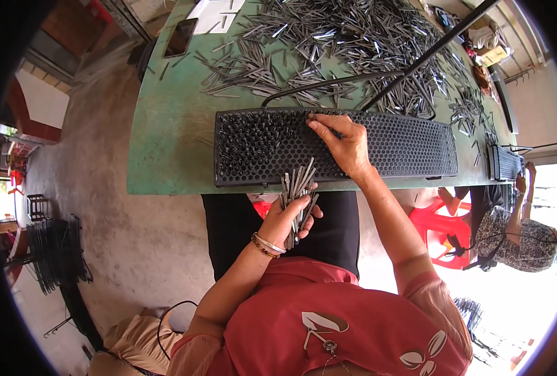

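Observation:
A long black perforated panel point(410, 147) lies along the near edge of the green table, full of small round holes. Its left part carries many short dark pieces point(250, 144) sticking up out of the holes; toward the right the holes are bare. My right hand point(347, 143) is over the panel's far edge, thumb and fingers pinched together at the border of the filled part. Whatever is between those fingertips is too small to make out. Below the panel's front edge, my left hand point(288, 222) is closed round a bunch of thin grey strips point(299, 180).
A big heap of loose strips point(360, 44) covers the back of the green table point(165, 138). Dark metal rods point(432, 57) rise behind the panel. A phone point(181, 37) lies at far left. To the right, another person point(519, 235) works at a similar panel beside a red stool point(438, 229).

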A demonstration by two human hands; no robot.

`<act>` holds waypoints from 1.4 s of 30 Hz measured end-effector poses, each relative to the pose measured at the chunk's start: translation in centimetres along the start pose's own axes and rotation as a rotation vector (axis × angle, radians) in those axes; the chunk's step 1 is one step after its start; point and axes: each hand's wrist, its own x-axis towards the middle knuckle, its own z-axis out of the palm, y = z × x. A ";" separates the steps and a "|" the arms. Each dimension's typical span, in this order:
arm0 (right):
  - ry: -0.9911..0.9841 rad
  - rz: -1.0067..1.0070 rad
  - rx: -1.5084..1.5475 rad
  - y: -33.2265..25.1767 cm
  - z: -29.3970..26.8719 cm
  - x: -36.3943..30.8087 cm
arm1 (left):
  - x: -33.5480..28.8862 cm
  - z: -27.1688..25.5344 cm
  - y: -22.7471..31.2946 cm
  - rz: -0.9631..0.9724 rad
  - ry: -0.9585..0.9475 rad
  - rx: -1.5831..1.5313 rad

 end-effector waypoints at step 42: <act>-0.109 -0.036 0.041 -3.2 -1.1 -0.3 | -0.1 -0.3 -0.1 0.028 0.007 -0.020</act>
